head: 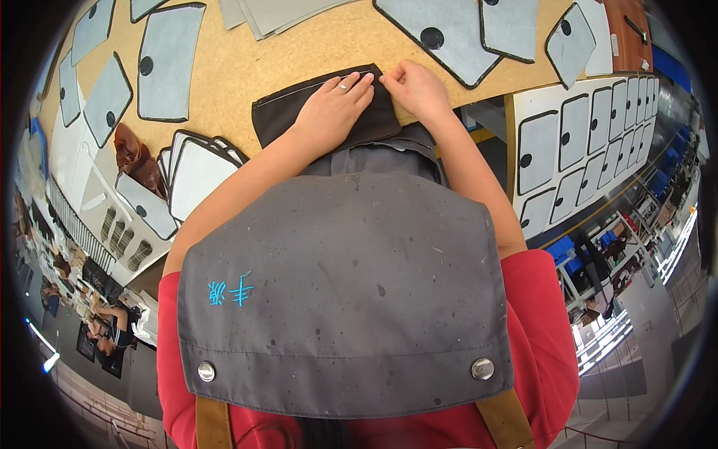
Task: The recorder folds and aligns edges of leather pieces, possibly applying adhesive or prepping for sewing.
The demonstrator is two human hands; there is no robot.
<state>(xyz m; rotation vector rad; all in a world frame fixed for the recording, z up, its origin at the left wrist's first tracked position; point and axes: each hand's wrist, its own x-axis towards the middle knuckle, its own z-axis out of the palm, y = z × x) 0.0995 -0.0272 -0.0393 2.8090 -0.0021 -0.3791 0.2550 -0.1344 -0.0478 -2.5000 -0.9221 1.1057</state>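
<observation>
A dark brown flat panel, leather or fabric point(280, 120), lies at the table's near edge in front of me, with a thin pale line along its far edge. My left hand point(336, 106) rests flat on it, fingers extended towards its far right corner, a ring on one finger. At that corner my right hand point(418, 90) has its thumb and index finger pinched together, against or just beside the panel's edge. Whether something thin is between those fingertips cannot be seen. The panel's near side meets my grey apron point(348, 269).
Pale grey panels with black edges and black discs point(170, 67) lie about the tan tabletop point(235, 62). A fanned stack of white panels point(199, 179) and a reddish-brown crumpled piece point(134, 157) are at left. More panels line a white board point(547, 134) at right. People are in the background.
</observation>
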